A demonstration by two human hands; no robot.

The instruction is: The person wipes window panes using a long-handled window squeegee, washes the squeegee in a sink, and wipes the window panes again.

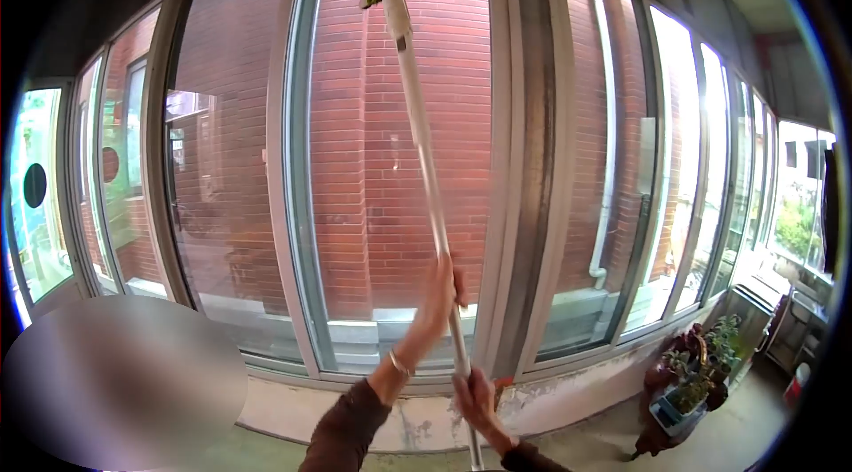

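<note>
A long-handled window squeegee [421, 117] slants up in front of the middle window pane [355, 206]. Its pale crosswise head is at the top of the view, with a second dark-ended bar just behind or below it; whether the head touches the glass I cannot tell. Midway along the metal pole, my left hand [433, 302] is closed around it, a bracelet on that wrist. Lower down, my right hand [477, 397] grips the same pole, whose bottom end runs out of the frame. Both forearms wear dark sleeves.
Metal window frames [532, 144] flank the pane, and a brick wall stands beyond the glass. Below runs a sill with peeling paint [568, 405]. Potted plants [692, 374] sit on the floor at the right. A blurred patch covers the lower left.
</note>
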